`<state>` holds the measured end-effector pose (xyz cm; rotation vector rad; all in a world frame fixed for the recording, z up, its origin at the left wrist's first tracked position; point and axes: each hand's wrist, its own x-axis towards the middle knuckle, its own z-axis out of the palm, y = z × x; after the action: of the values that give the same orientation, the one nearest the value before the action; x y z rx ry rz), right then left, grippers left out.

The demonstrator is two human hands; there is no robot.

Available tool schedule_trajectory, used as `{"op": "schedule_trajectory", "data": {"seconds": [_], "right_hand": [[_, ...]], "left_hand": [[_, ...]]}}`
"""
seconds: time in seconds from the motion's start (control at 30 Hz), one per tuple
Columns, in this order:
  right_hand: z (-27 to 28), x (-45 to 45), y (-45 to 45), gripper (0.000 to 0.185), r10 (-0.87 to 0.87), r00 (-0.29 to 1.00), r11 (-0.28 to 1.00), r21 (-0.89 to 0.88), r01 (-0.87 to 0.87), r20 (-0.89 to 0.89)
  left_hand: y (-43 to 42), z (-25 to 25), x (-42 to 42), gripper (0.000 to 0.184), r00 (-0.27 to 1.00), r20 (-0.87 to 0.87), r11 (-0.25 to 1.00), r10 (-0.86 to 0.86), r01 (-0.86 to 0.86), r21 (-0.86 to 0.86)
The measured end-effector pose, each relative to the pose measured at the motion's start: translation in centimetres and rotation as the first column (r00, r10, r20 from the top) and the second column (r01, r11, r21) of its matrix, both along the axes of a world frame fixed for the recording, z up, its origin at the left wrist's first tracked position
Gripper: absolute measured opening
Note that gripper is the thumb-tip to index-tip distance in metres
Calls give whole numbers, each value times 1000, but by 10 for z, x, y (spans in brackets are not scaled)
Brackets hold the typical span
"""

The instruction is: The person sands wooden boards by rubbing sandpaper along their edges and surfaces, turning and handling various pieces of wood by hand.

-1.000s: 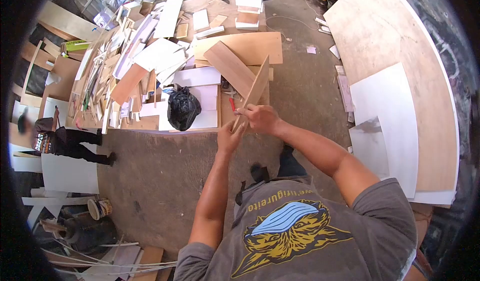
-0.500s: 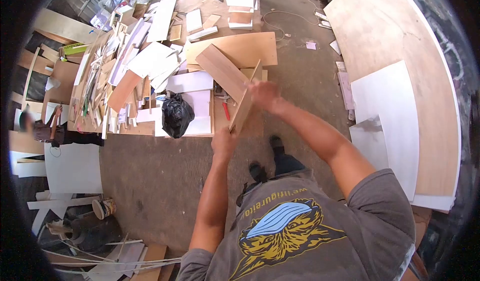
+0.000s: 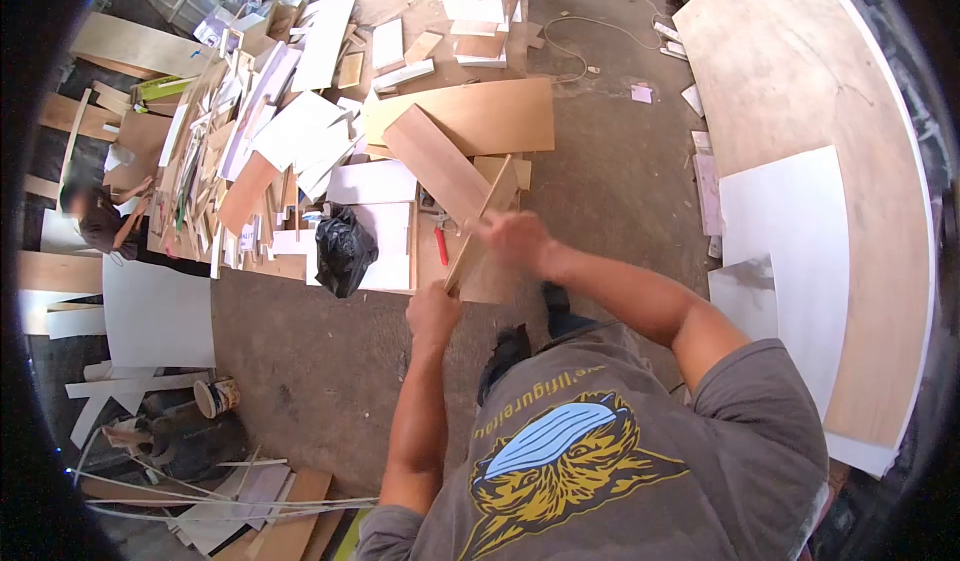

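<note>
My left hand is wrapped around the near end of a narrow wooden board, held tilted on its edge over the table's near corner. Against the board's right side and upper edge is my right hand, fingers curled and blurred by motion; anything inside them is hidden. Beyond the board lies a reddish-brown plank, resting partly on a wide tan panel. A tool with a red handle and a black plastic bag lie left of my hands.
Wood offcuts and white panels cover much of the worktable. At right stands a large wooden sheet with a white sheet on it. Another person is at the far left. A cable crosses the floor.
The board has tipped more upright, showing mostly its edge. Both hands have come lower and slightly left in view. The other person's arms have shifted toward the table.
</note>
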<state>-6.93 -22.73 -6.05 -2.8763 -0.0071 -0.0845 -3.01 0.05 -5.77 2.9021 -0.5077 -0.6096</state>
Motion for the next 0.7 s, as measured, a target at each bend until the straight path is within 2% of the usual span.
{"op": "schedule_trajectory", "data": {"seconds": [0.07, 0.17, 0.27, 0.37, 0.47, 0.57, 0.67, 0.7], "right_hand": [[25, -12, 5, 24, 68, 995, 997, 36, -71, 71], [7, 14, -45, 25, -179, 983, 982, 60, 178, 25], [14, 23, -57, 33, -280, 954, 959, 72, 273, 105], [11, 14, -25, 30, 40, 996, 999, 15, -39, -80], [16, 16, -30, 31, -77, 996, 997, 1, 77, -52], [30, 37, -68, 35, -292, 955, 953, 67, 294, -39], [25, 46, -62, 35, -218, 963, 976, -12, 219, -161], [24, 42, -54, 32, -139, 974, 988, 33, 148, -181]], "left_hand": [[2, -1, -1, 31, 1000, 13, 999, 21, -20, -33], [-2, 0, -3, 31, 999, 32, 1000, 22, -22, -20], [-2, -5, -4, 32, 999, 38, 1000, 25, -25, 9], [1, -8, -2, 34, 999, 41, 998, 34, -32, -59], [0, -6, 0, 35, 999, 52, 1000, 16, -17, 2], [3, -10, 0, 36, 998, 65, 1000, 21, -21, -2], [4, -13, -2, 36, 993, 110, 999, 31, -28, -27], [2, -13, -3, 36, 994, 107, 999, 33, -31, -21]]}}
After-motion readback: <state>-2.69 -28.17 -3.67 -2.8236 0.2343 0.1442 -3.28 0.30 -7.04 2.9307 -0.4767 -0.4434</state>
